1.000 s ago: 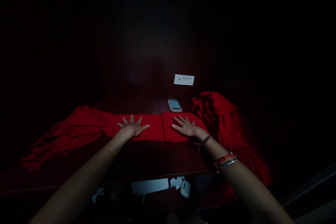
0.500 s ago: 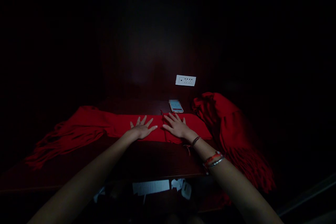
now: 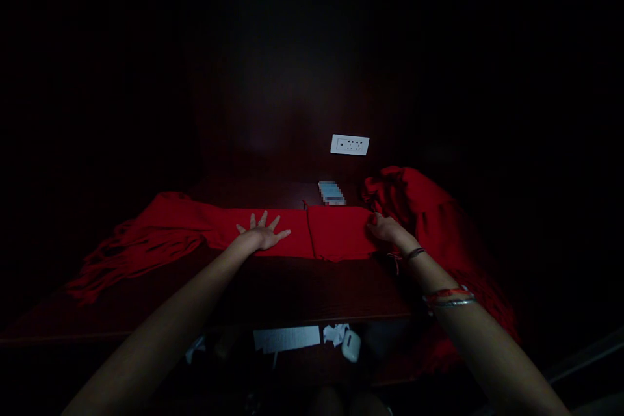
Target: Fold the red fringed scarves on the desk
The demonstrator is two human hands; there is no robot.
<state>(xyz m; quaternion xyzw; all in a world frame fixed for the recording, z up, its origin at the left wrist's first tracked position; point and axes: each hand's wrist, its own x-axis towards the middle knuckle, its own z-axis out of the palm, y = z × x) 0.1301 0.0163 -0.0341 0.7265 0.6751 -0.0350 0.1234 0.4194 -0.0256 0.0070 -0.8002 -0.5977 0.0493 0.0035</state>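
Observation:
A red fringed scarf point(image 3: 341, 232) lies along the dark tabletop, with a folded strip in the middle and a cross edge near its centre. My left hand point(image 3: 263, 234) rests flat on the strip left of that edge, fingers spread. Toward the right end of the folded part, my right hand point(image 3: 385, 227) has its fingers curled in on the red cloth; the fingertips are partly hidden. Loose fringe fans out on the left, and a bunched heap of the same red cloth lies on the right.
Behind the scarf lies a phone point(image 3: 332, 193) with a lit screen. A white wall socket point(image 3: 350, 145) is on the dark panel. Below the table edge are a printed sheet point(image 3: 286, 338), crumpled paper point(image 3: 335, 334) and a white rounded case point(image 3: 351, 346).
My right hand has slid right from the middle of the scarf to the folded part's right end, its fingers curling. The left hand stays flat in place. The view has shifted slightly.

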